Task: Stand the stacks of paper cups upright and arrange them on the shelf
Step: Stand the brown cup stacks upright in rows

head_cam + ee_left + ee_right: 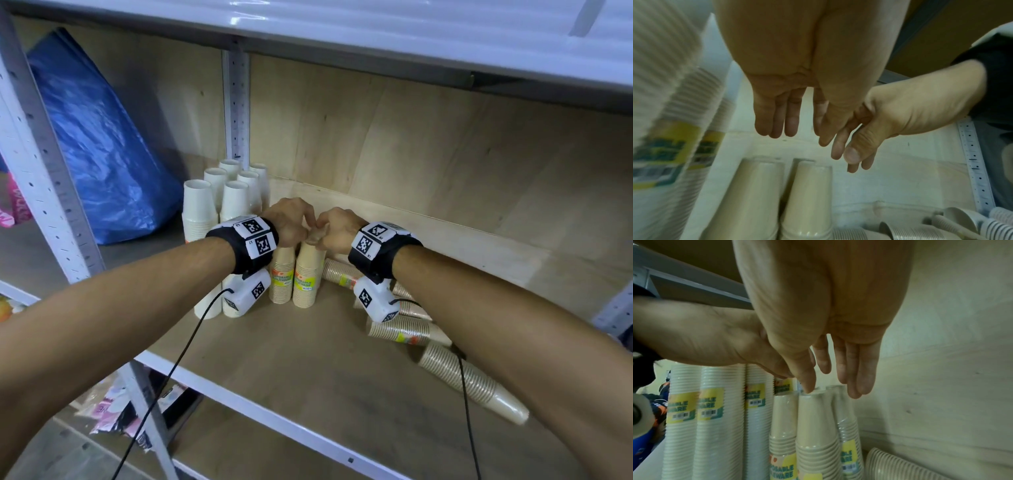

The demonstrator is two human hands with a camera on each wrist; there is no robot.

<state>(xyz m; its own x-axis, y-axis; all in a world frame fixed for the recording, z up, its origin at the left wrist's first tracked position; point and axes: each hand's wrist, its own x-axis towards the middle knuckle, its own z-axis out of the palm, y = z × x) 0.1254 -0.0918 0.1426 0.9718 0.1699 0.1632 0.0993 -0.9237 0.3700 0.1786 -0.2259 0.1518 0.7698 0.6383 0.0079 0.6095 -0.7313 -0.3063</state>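
Nearest me, tan cup stacks [472, 383] lie on their sides along the right of the shelf [308, 359]. Farther in, I see my left hand [289, 221] and right hand [337, 229] meeting over the upright tan stacks [306, 274], which stand upside down beside each other. On both hands the fingers [863, 374] hang straight and relaxed, gripping nothing; the right thumb tip touches the top of one stack [813, 426]. Behind and left stand the white cup stacks [219, 198], upright in the corner, with a blue bag [99, 147] beyond the post.
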